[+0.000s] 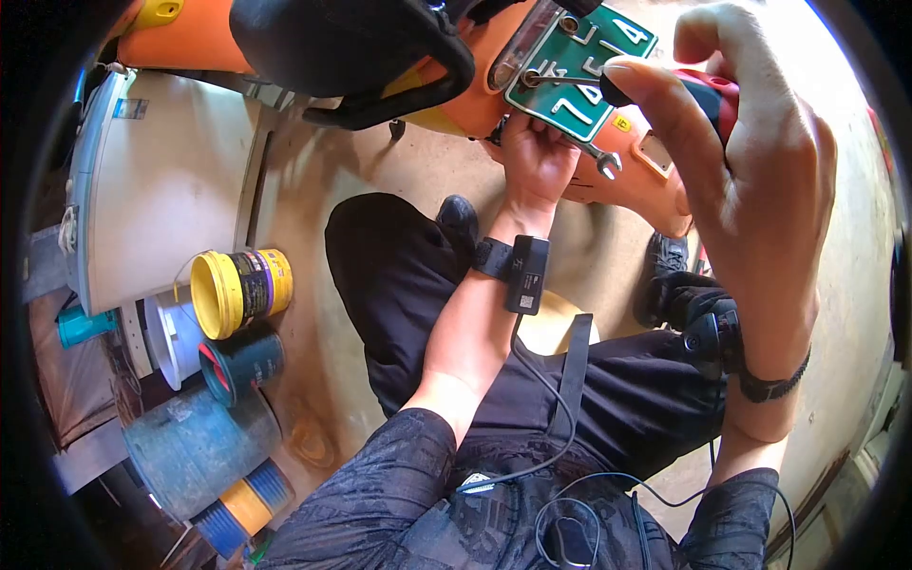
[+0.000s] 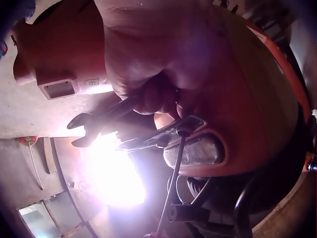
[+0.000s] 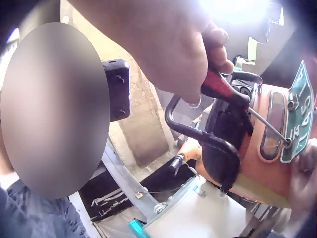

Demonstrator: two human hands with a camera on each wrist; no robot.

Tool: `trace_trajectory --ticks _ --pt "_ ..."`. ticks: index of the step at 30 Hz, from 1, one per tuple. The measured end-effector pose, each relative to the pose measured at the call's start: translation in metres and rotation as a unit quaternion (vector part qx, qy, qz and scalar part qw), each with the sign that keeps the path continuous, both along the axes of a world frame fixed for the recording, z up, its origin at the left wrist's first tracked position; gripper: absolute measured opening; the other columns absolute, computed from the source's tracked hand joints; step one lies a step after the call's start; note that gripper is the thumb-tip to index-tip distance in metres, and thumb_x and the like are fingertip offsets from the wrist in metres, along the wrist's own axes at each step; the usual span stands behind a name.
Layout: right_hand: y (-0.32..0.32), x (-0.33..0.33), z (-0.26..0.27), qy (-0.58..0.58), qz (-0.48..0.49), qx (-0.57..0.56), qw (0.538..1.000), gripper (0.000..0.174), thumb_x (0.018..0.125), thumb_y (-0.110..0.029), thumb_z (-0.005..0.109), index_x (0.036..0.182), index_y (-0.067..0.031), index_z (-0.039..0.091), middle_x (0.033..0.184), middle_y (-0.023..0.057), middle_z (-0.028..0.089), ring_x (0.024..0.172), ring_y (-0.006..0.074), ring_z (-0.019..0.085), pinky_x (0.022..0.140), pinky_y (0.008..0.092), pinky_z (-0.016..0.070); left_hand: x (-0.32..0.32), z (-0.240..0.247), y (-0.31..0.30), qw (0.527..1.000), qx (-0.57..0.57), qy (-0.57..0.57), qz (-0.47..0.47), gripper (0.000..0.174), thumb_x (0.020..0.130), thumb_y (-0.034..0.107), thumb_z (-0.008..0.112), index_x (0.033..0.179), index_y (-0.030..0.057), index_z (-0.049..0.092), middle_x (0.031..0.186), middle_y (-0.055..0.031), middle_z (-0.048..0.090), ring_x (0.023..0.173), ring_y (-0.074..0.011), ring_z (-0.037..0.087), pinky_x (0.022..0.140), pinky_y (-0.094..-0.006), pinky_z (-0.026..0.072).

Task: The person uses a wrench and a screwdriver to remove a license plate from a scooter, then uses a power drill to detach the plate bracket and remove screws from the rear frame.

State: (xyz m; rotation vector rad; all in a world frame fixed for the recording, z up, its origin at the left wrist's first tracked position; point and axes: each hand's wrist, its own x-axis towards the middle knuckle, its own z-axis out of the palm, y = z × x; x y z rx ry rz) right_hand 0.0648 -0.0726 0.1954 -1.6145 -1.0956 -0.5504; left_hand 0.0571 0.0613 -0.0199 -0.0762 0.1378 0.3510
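A green licence plate (image 1: 560,116) with white characters is on the orange rear of a scooter. My right hand (image 1: 774,157) grips the red and black handle of a screwdriver (image 3: 224,93), above and to the right of the plate. The screwdriver's metal shaft (image 1: 576,82) reaches across the plate, its tip right at the lower bolt (image 1: 530,79). A second bolt (image 1: 569,24) sits near the plate's other end. Below the plate, my left hand (image 1: 538,163) has its fingers curled round an open-ended wrench (image 2: 91,128). The plate hides those fingertips in the head view.
The scooter's black seat (image 1: 313,47) and grab rail (image 1: 418,100) stand left of the plate. A white cabinet (image 1: 171,180), a yellow bucket (image 1: 217,294) and a blue drum (image 1: 190,442) are further left. The person's knees (image 1: 380,247) are below the hands.
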Motion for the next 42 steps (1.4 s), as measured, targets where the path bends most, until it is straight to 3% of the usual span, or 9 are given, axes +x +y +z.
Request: trace_trajectory --ticks 11,13,18,21,24,25,33,35,42 --pt "-0.009 0.024 0.012 -0.001 0.069 -0.142 0.987 0.018 0.078 -0.003 0.07 0.086 -0.0017 0.054 0.06 0.0116 0.057 0.048 0.0183 0.057 0.046 0.0327 0.044 0.006 -0.003 0.003 0.999 0.034 0.019 -0.004 0.017 0.092 0.012 0.058 0.076 0.0136 0.055 0.06 0.0067 0.04 0.054 -0.0073 0.037 0.055 -0.0222 0.039" --pt "-0.008 0.013 0.002 0.02 -0.124 -0.201 0.972 0.021 0.078 0.0 0.068 0.091 -0.0007 0.052 0.065 0.0119 0.058 0.053 0.0222 0.061 0.051 0.0338 0.0471 0.002 0.005 -0.001 0.997 0.067 0.043 0.023 0.017 0.092 0.012 0.059 0.075 0.0136 0.055 0.06 0.0067 0.04 0.053 -0.0072 0.036 0.055 -0.0222 0.0389" --pt "0.004 -0.014 0.021 0.004 -0.15 -0.1 0.984 0.025 0.075 0.008 0.06 0.096 -0.0013 0.052 0.076 0.0134 0.059 0.064 0.0279 0.063 0.06 0.0381 0.049 0.006 -0.01 0.0 0.99 0.128 0.048 0.038 0.017 0.091 0.014 0.061 0.076 0.0137 0.055 0.06 0.0068 0.039 0.053 -0.0074 0.035 0.055 -0.0218 0.0371" --pt "-0.009 0.002 0.021 0.024 0.024 -0.133 0.991 0.019 0.077 0.009 0.056 0.093 -0.0009 0.053 0.08 0.0157 0.061 0.067 0.0242 0.065 0.059 0.0359 0.0519 0.006 -0.009 -0.001 0.963 0.241 0.077 0.091 0.016 0.09 0.012 0.062 0.076 0.0142 0.055 0.062 0.0065 0.038 0.055 -0.008 0.036 0.055 -0.0224 0.0369" --pt "-0.008 0.003 0.004 0.235 -0.052 -0.163 0.957 0.009 0.082 0.005 0.056 0.089 -0.0007 0.053 0.081 0.017 0.062 0.067 0.0213 0.066 0.056 0.0314 0.0527 0.004 -0.006 0.004 0.998 0.05 0.025 0.006 0.016 0.091 0.012 0.061 0.076 0.0142 0.054 0.062 0.0063 0.038 0.055 -0.008 0.036 0.055 -0.0225 0.0371" --pt "-0.006 0.01 -0.008 -0.045 -0.138 -0.161 0.976 0.008 0.087 -0.004 0.06 0.083 -0.0015 0.053 0.079 0.0199 0.063 0.066 0.0187 0.067 0.052 0.0284 0.0522 0.002 0.001 0.001 0.996 0.072 0.047 0.025 0.016 0.092 0.012 0.06 0.076 0.0139 0.054 0.062 0.006 0.039 0.056 -0.008 0.037 0.055 -0.0225 0.0373" --pt "-0.011 0.019 -0.02 -0.096 -0.115 -0.129 0.98 0.011 0.087 -0.008 0.062 0.083 -0.0016 0.053 0.079 0.0202 0.063 0.066 0.0183 0.068 0.052 0.028 0.0523 0.001 -0.006 0.001 0.999 0.039 -0.023 0.006 0.016 0.093 0.013 0.058 0.078 0.0136 0.054 0.063 0.0059 0.04 0.057 -0.0079 0.038 0.055 -0.0223 0.0373" --pt "-0.011 0.02 -0.021 -0.11 -0.109 -0.12 0.981 0.012 0.088 -0.009 0.062 0.084 -0.0016 0.053 0.079 0.0203 0.063 0.066 0.0181 0.068 0.052 0.0279 0.0524 -0.006 0.024 -0.01 0.952 0.181 0.233 0.084 0.016 0.093 0.014 0.058 0.078 0.0139 0.054 0.063 0.0065 0.04 0.057 -0.0076 0.038 0.056 -0.0226 0.0376" --pt "-0.014 0.025 -0.023 -0.161 -0.11 -0.087 0.977 0.016 0.088 -0.013 0.064 0.084 -0.0017 0.054 0.079 0.0206 0.063 0.067 0.0177 0.069 0.052 0.0276 0.0525 0.001 0.006 -0.01 0.987 0.102 0.125 0.01 0.014 0.092 0.015 0.06 0.079 0.0148 0.054 0.064 0.0076 0.042 0.059 -0.0065 0.041 0.058 -0.0227 0.0405"
